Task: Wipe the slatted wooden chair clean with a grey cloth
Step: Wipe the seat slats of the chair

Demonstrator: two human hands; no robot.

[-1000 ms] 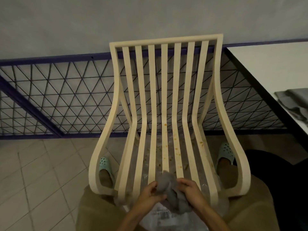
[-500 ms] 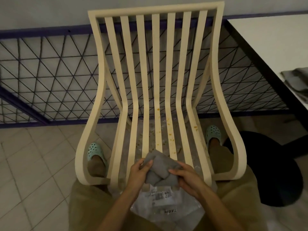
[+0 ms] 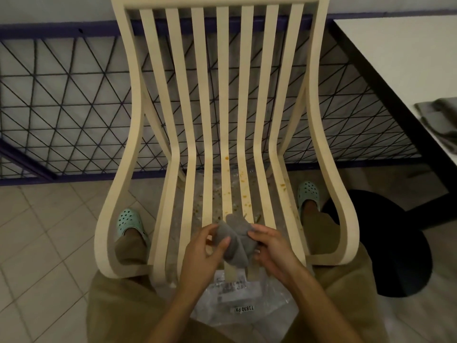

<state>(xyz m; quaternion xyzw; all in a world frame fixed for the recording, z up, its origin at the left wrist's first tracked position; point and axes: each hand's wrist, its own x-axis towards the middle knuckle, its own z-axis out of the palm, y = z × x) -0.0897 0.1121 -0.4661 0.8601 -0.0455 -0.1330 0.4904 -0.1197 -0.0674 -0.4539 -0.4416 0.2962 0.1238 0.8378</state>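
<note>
While both hands bunch the grey cloth above the chair's near edge, no slat is being wiped.
The left hand and right hand each pinch the cloth with curled fingers. Orange specks lie farther along the seat; a loosely wadded cloth could smear them or push them through the gaps.

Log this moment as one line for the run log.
left hand: grips grey cloth | right hand: grips grey cloth | chair: orange stains on seat slats, not yet wiped
</note>
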